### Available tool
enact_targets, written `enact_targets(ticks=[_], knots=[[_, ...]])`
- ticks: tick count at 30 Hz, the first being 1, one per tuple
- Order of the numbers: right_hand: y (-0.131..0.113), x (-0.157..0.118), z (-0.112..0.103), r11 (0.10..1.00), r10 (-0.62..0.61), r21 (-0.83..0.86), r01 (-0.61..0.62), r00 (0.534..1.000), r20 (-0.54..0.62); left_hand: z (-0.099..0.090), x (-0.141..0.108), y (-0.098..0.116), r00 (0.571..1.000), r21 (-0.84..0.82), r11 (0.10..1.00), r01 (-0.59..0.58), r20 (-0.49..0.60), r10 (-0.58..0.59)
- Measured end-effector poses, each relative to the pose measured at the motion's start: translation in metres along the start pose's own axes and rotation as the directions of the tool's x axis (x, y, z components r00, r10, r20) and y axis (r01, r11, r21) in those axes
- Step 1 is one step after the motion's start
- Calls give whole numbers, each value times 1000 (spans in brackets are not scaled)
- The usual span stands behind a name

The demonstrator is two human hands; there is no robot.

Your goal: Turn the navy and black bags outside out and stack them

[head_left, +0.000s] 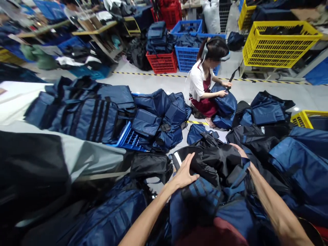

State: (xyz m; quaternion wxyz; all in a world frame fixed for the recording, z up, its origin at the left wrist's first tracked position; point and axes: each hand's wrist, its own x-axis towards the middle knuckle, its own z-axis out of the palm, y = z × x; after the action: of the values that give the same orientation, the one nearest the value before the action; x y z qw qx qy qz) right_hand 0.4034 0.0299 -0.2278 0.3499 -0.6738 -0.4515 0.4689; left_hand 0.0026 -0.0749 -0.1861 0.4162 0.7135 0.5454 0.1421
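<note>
Evidently, blk/navy bag [211, 160] was located R of blue crate [129, 136]. Its crate-side edge was touched by L hand [185, 173], spread wide w/ nothing clasped; its side away from crate was touched by R hand [240, 152], fingers part-hidden, hold couldn't be told.

Bright in the upper middle, dim at lower left
The pale glossy floor [153, 82] gives glare; the long light-wood worktable [48, 28] looks blurred
</note>
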Motion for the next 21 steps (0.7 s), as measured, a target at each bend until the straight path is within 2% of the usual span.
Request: enact_targets(ticks=[2, 5, 7, 8, 10, 12, 14, 17, 19, 21], knots=[[-7, -9, -16, 996, 48, 80, -46, 999, -13, 2, 0, 30, 998, -101, 993, 57, -16, -59], [-27, -35, -25, 996, -1, 91, -5, 998, 66, 19, 12, 64, 972, -176, 976, 130, -172, -161], [-40, -57, -16, 994, -94, -53, 96, 995, 45, 27, 24, 75, 948, -180, 975, 129, -268, -174], [-45, -67, -7, 980, -138, -148, 135, 990, -11, 28, 29, 78, 939, -163, 979, 119, -301, -165], [-51, -84, 16, 940, -190, -315, 129, 967, -170, 22, 36, 81, 931, -87, 989, 118, -336, -141], [-53, -95, 39, 902, -199, -430, 47, 928, -315, 7, 35, 85, 933, 38, 988, 151, -335, -130], [-59, -101, 53, 880, -200, -475, -15, 896, -397, -16, 27, 94, 941, 180, 967, 182, -316, -118], [-80, -105, 50, 891, -252, -454, 23, 856, -451, -57, 4, 125, 941, 359, 921, 149, -338, -21], [-100, -107, 31, 904, -343, -410, 118, 773, -534, -84, -12, 155, 902, 469, 882, 57, -403, 156], [-115, -106, 7, 891, -445, -380, 250, 653, -613, -104, -26, 182, 804, 569, 820, -62, -458, 379]])
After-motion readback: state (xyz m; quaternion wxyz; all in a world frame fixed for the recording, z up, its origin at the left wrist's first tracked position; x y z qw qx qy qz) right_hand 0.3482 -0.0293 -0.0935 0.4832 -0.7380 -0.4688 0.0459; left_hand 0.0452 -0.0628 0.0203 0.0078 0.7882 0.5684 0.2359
